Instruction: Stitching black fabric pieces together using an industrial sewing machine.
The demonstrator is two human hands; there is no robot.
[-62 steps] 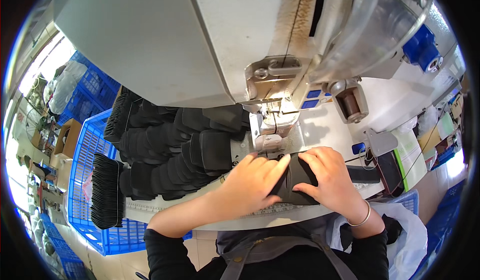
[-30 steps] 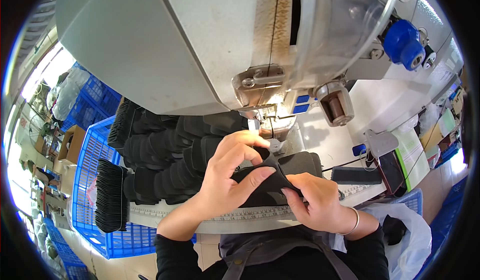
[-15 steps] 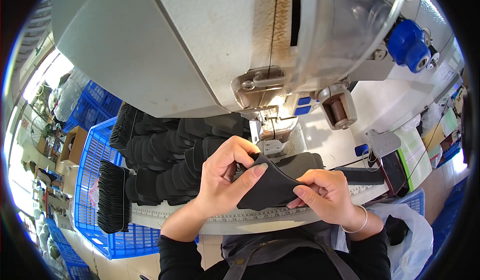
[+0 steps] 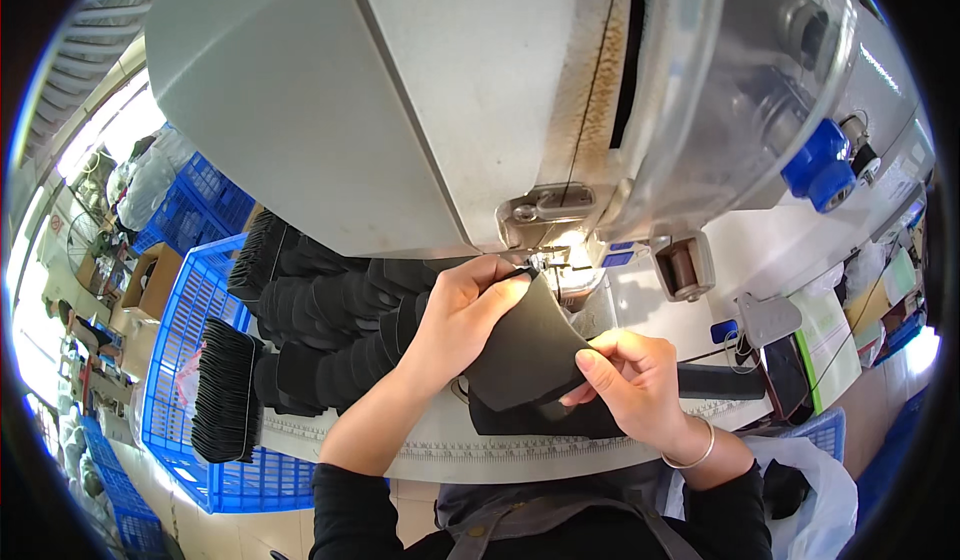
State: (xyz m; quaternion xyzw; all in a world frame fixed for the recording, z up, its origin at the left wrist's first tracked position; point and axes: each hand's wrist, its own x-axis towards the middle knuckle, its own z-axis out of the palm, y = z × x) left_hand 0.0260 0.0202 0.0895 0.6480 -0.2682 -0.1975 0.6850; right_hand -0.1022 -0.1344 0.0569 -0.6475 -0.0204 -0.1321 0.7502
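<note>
Between my hands is a flat black fabric piece (image 4: pixel 525 345), tilted up in front of the sewing machine (image 4: pixel 420 110). My left hand (image 4: pixel 465 310) pinches its upper left corner close to the machine's lit needle area (image 4: pixel 570 260). My right hand (image 4: pixel 625 380) grips its right edge between thumb and fingers. A second dark layer (image 4: pixel 550 420) shows below it, along the table's front edge; whether the two are joined I cannot tell. Left of my left hand, rows of overlapping black pieces (image 4: pixel 325 305) cover the table.
A blue plastic basket (image 4: pixel 230 485) stands at the left, with a dense black stack (image 4: pixel 225 390) beside the table edge. A measuring tape strip (image 4: pixel 430 450) runs along the front edge. At right are a black strip (image 4: pixel 720 382), a phone-like dark slab (image 4: pixel 785 360) and a white plastic bag (image 4: pixel 820 500).
My left hand has moved up toward the needle area with the piece's corner. The piece now shows a broader, flatter face. The whole view has shifted slightly.
</note>
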